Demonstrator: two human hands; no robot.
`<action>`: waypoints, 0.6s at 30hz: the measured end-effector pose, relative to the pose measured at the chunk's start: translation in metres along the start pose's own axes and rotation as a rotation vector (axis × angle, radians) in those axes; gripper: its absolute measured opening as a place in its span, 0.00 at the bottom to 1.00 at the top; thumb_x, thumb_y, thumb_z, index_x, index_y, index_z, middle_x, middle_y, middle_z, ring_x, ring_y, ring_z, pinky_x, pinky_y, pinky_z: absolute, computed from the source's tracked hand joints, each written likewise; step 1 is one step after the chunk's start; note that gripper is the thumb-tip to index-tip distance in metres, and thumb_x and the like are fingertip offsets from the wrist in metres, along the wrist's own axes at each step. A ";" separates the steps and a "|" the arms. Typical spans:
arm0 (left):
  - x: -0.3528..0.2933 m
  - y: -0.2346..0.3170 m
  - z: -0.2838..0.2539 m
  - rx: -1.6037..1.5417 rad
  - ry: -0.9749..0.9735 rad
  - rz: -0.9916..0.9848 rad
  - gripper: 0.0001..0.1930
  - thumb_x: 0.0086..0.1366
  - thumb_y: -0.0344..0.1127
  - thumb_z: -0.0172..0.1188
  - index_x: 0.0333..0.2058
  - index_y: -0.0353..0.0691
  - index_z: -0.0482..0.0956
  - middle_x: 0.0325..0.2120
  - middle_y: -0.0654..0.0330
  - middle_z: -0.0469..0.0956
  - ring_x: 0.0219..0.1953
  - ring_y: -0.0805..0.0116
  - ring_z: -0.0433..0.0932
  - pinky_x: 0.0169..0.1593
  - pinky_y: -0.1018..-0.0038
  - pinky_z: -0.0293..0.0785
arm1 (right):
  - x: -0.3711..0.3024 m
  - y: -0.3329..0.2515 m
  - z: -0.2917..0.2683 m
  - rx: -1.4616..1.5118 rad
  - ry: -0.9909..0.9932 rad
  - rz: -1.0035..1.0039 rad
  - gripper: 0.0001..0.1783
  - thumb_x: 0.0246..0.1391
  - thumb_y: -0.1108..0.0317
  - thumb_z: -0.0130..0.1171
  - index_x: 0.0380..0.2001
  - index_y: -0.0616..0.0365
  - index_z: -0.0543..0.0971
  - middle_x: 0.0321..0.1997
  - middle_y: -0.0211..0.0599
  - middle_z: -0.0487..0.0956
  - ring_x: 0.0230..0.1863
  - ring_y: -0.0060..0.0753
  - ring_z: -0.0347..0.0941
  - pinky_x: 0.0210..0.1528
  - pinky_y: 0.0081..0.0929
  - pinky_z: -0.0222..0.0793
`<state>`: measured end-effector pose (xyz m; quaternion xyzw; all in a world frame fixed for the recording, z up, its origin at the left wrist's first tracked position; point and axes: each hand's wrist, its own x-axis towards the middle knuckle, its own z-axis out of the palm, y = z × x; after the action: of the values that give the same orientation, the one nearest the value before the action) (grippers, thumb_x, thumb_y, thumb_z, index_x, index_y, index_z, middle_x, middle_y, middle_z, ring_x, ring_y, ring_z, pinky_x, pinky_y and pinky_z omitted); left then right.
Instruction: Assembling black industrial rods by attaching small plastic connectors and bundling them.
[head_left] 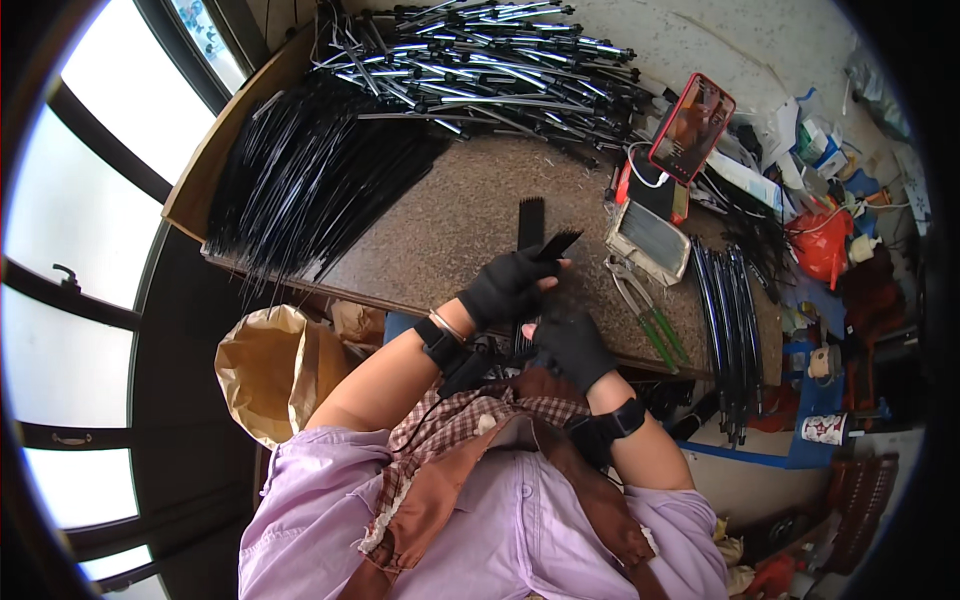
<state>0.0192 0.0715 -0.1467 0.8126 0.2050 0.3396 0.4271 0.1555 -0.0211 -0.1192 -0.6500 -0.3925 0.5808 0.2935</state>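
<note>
My left hand [505, 288], in a black fingerless glove, is closed round a bundle of thin black strips [562, 243] whose uneven ends stick out past the fingers. Close by on the right, my right hand [575, 347], gloved the same way, is curled closed with its thumb toward the left. What it holds, if anything, is hidden and slightly blurred. Just beyond my left hand, a flat black strip piece [530, 222] lies on the brown speckled table [440, 220]. To the right of my hands rest pliers with green handles [648, 312].
A heap of silvery rods with black fittings [490, 65] covers the back. Long black strips [300, 180] fill the left. A propped phone [692, 130], a grey rectangular block [648, 240] and dark tubes [728, 320] stand at right. A paper sack [275, 370] is beside the table.
</note>
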 end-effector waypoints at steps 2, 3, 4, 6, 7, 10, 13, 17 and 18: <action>0.001 0.011 -0.003 -0.004 0.017 0.093 0.17 0.59 0.31 0.55 0.47 0.35 0.72 0.48 0.51 0.70 0.45 0.61 0.73 0.49 0.71 0.67 | 0.003 0.009 0.000 0.115 -0.003 -0.077 0.08 0.43 0.73 0.59 0.31 0.60 0.76 0.19 0.26 0.70 0.21 0.20 0.66 0.25 0.21 0.62; 0.001 0.015 -0.004 -0.006 0.024 0.142 0.17 0.59 0.30 0.55 0.47 0.35 0.72 0.48 0.50 0.70 0.45 0.61 0.73 0.49 0.71 0.67 | 0.006 0.016 0.000 0.227 -0.006 -0.153 0.07 0.44 0.72 0.59 0.30 0.60 0.76 0.19 0.26 0.70 0.21 0.20 0.66 0.25 0.21 0.62; -0.001 0.016 -0.005 -0.002 0.022 0.145 0.17 0.59 0.30 0.55 0.47 0.35 0.72 0.48 0.50 0.70 0.45 0.61 0.73 0.49 0.71 0.67 | 0.009 0.021 -0.001 0.339 -0.013 -0.229 0.07 0.44 0.71 0.58 0.29 0.60 0.76 0.19 0.26 0.71 0.20 0.20 0.66 0.24 0.21 0.62; -0.009 0.015 -0.010 0.140 -0.017 0.239 0.17 0.58 0.29 0.54 0.48 0.36 0.72 0.49 0.49 0.69 0.46 0.60 0.72 0.49 0.70 0.67 | 0.008 0.033 -0.011 0.246 0.021 -0.304 0.05 0.45 0.71 0.58 0.27 0.60 0.76 0.18 0.27 0.71 0.18 0.19 0.66 0.21 0.21 0.61; -0.013 0.014 -0.014 0.213 -0.036 0.284 0.18 0.58 0.29 0.54 0.48 0.36 0.72 0.49 0.48 0.68 0.47 0.60 0.71 0.48 0.70 0.67 | 0.006 0.040 -0.019 0.153 0.052 -0.374 0.04 0.45 0.71 0.58 0.25 0.59 0.76 0.18 0.28 0.72 0.16 0.18 0.65 0.19 0.20 0.60; -0.038 -0.011 -0.038 0.111 -0.014 -0.042 0.16 0.57 0.31 0.54 0.46 0.40 0.74 0.52 0.45 0.64 0.50 0.54 0.68 0.51 0.67 0.65 | -0.004 0.038 -0.045 0.072 0.055 -0.320 0.04 0.45 0.71 0.58 0.24 0.59 0.76 0.17 0.29 0.72 0.16 0.19 0.66 0.18 0.20 0.61; -0.036 -0.016 -0.027 0.020 0.040 -0.128 0.16 0.57 0.33 0.54 0.45 0.42 0.75 0.52 0.44 0.63 0.52 0.50 0.66 0.53 0.65 0.63 | -0.013 0.026 -0.056 0.092 0.014 -0.061 0.06 0.45 0.70 0.58 0.27 0.61 0.75 0.18 0.29 0.73 0.18 0.22 0.68 0.21 0.22 0.63; -0.016 0.002 -0.011 0.163 0.085 0.100 0.16 0.58 0.34 0.53 0.46 0.43 0.75 0.51 0.44 0.64 0.53 0.50 0.64 0.54 0.66 0.62 | -0.007 0.009 -0.040 -0.001 0.005 -0.013 0.14 0.47 0.68 0.58 0.37 0.63 0.75 0.28 0.33 0.76 0.32 0.28 0.72 0.37 0.25 0.68; -0.009 0.006 -0.014 0.363 0.033 0.163 0.16 0.58 0.34 0.53 0.46 0.43 0.75 0.51 0.44 0.65 0.54 0.50 0.63 0.54 0.67 0.61 | -0.001 0.016 -0.040 -0.102 0.180 -0.206 0.17 0.46 0.68 0.58 0.41 0.64 0.73 0.33 0.36 0.76 0.36 0.30 0.72 0.40 0.26 0.68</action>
<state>0.0038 0.0702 -0.1393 0.8845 0.2035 0.3438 0.2411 0.1979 -0.0272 -0.1262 -0.6699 -0.4582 0.4661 0.3523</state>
